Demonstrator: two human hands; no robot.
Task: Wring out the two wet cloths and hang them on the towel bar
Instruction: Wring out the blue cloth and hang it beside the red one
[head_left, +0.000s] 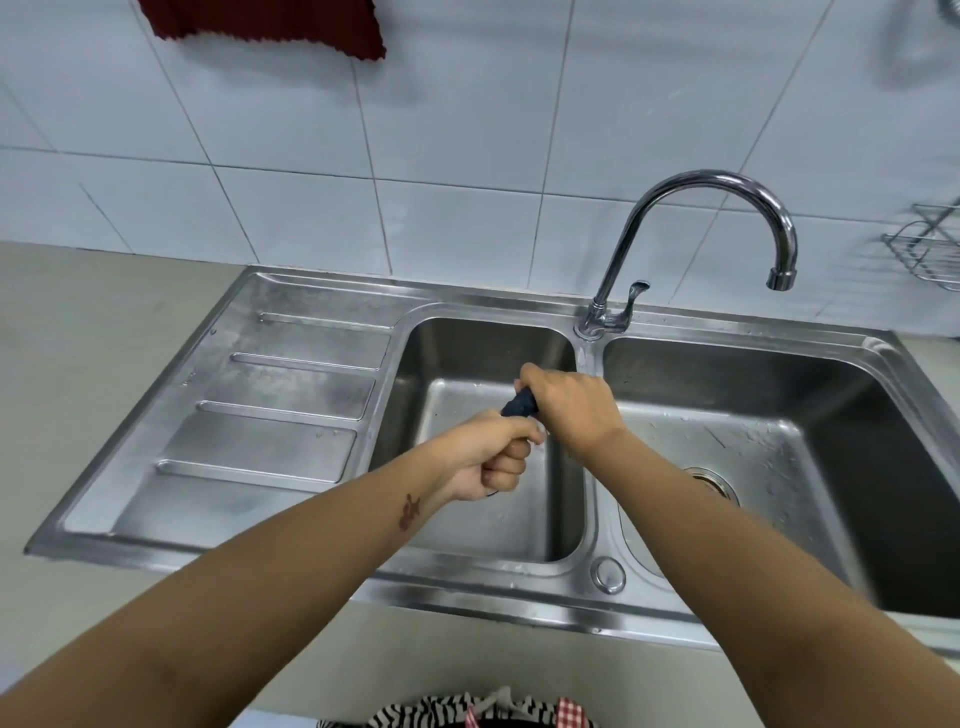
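head view: a dark blue cloth (519, 404), twisted into a tight roll, is held over the left basin of the sink (467, 530). the left hand (493, 457) is fisted round its near end; the right hand (569, 405) is curled over its far end. the roll's long axis runs from near-left to far-right between the fists, the left hand being nearer. a dark red cloth (270, 23) hangs on the wall, upper left.

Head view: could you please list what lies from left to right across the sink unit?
Ribbed drainboard → left basin → left hand → dark cloth → right hand → right basin.
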